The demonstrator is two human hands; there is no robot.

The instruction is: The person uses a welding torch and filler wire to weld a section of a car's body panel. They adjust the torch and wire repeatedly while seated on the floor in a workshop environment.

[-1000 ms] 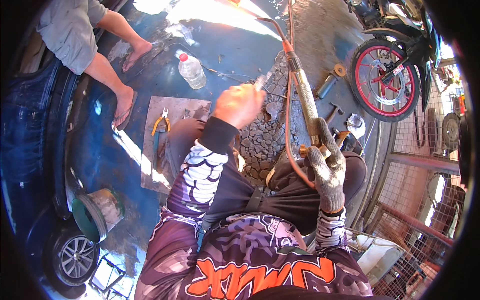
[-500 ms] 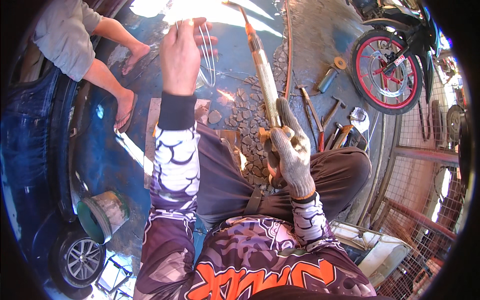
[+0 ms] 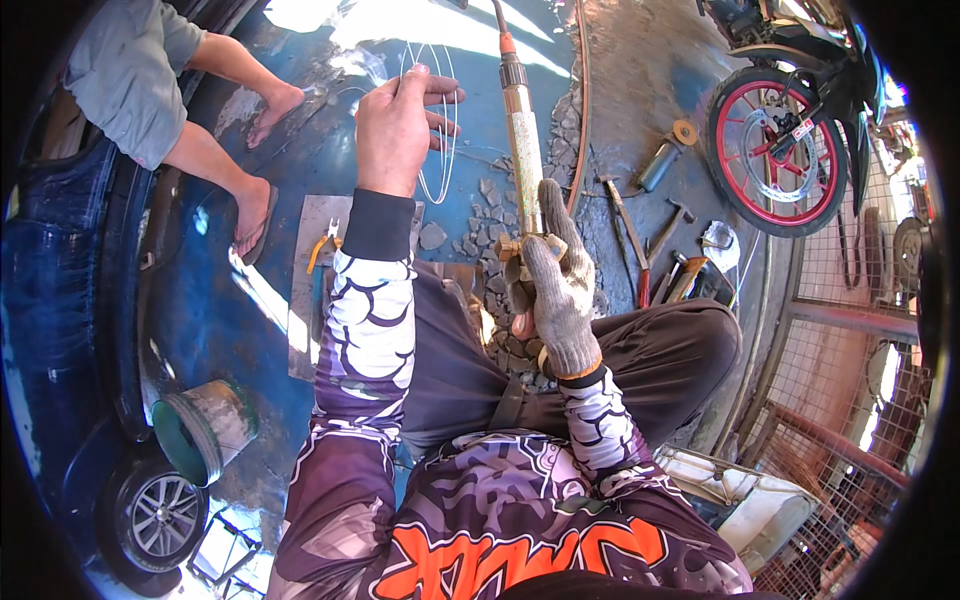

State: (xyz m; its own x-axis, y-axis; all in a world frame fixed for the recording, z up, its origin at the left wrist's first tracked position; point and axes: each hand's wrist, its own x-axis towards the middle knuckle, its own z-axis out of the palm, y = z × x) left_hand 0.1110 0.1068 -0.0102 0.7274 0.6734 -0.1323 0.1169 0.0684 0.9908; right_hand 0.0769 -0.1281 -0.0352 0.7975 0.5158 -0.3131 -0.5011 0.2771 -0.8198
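Observation:
My bare left hand (image 3: 392, 132) is closed on a loose coil of thin silvery wire (image 3: 446, 165), which loops out past the fingertips. In my right hand (image 3: 565, 300), under a grey knitted glove, is a gas torch (image 3: 525, 150) with a long pale handle and brass valves; its thin neck points away from me and runs to the top edge. No flame shows clearly against the sunlit floor. Pliers (image 3: 322, 246) with orange-yellow handles lie on a flat board (image 3: 312, 215) beside my left forearm. Between my knees and beyond lie broken stones (image 3: 490, 215).
To the right are hammers (image 3: 630, 235), a dark cylinder (image 3: 660, 163) and a motorcycle wheel (image 3: 775, 150) with a red rim. A bucket (image 3: 205, 430) lies tipped at left near a blue car (image 3: 60, 250). A person's leg (image 3: 212, 165) is at far left.
My left hand and the wire have shifted right, uncovering the pliers. My right hand has moved left, with the torch now more upright. An orange glow near the stones is gone.

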